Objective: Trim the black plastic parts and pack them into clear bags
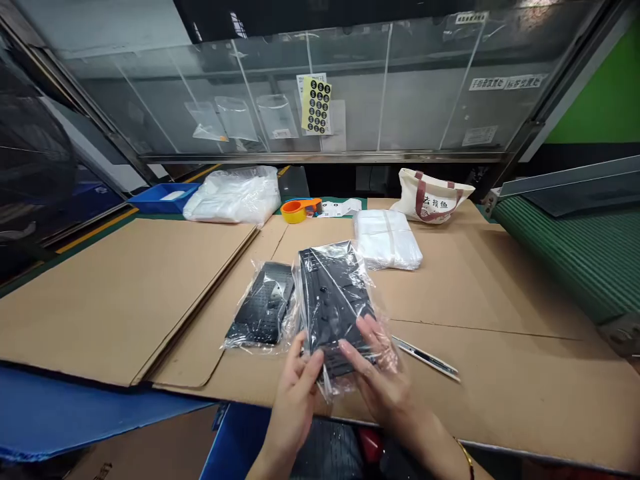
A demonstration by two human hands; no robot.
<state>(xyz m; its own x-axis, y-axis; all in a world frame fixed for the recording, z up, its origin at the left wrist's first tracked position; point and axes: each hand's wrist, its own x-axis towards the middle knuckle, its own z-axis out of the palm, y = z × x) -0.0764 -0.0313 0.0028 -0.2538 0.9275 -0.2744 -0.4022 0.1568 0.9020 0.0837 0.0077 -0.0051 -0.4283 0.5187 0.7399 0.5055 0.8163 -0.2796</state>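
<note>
Item: your black keyboard [333,300], tilted inside a clear plastic bag [384,353]
Left grip: your left hand [295,400] pinches the bagged keyboard's near edge
Right grip: your right hand [383,390] pressed on top, fingers spread

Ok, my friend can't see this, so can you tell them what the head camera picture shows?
A left hand and a right hand hold a black keyboard in a clear plastic bag above flat cardboard. Another bagged black keyboard lies beside it, and a utility knife rests on the cardboard to the right.
</note>
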